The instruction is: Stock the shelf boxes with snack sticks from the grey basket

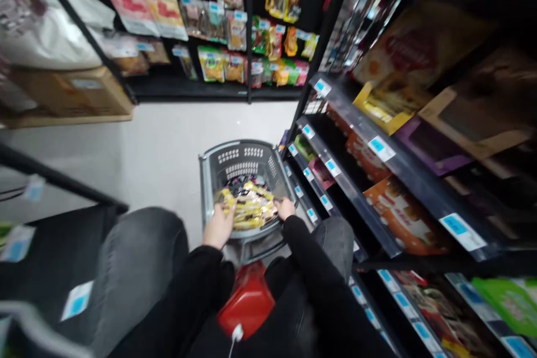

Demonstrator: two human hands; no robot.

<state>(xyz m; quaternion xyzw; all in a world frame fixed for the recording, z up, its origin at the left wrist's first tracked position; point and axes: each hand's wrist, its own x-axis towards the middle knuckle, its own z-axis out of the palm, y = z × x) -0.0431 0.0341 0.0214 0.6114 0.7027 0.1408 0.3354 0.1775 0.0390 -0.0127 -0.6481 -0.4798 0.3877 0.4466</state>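
A grey plastic shopping basket stands on the floor between my knees. Inside it lies a bunch of shiny yellow snack packets, with darker black-and-pink packets behind them. At the basket's left side, my left hand is closed on the near left edge of the yellow packets, thumb on top. My right hand is closed at their right edge, beside the basket's right wall. Its fingertips are partly hidden among the packets. A red shiny pouch or case with a white cord lies in front of my body.
Shelves with price tags rise close on the right, holding orange snack boxes. Hanging snack bags fill the rack ahead. A cardboard box sits at the far left, and a low black shelf is by my left knee.
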